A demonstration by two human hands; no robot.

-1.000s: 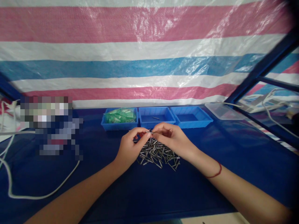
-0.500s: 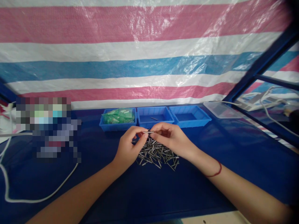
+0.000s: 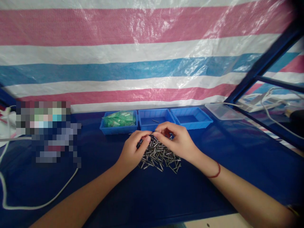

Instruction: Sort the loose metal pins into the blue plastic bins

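My left hand (image 3: 134, 147) and my right hand (image 3: 177, 139) meet over a heap of thin metal pins (image 3: 159, 155) on the blue table. Each is closed in a pinch, thumb against fingers, and their tips almost touch. Between them they hold a small metal pin (image 3: 152, 133), now mostly hidden by the fingertips. The loose pins lie criss-cross below, partly covered by both hands.
Behind the hands stand three blue bins: the left bin (image 3: 116, 130) holds green plastic packets (image 3: 121, 118), and the middle bin (image 3: 144, 115) a single pin. At right are the third bin (image 3: 193, 126) and a clear lid (image 3: 222, 113). A white cable (image 3: 40, 207) curves at left.
The pin between my fingertips showed lengthwise before and is now mostly covered. Both hands have shifted only slightly. The view has moved a little.
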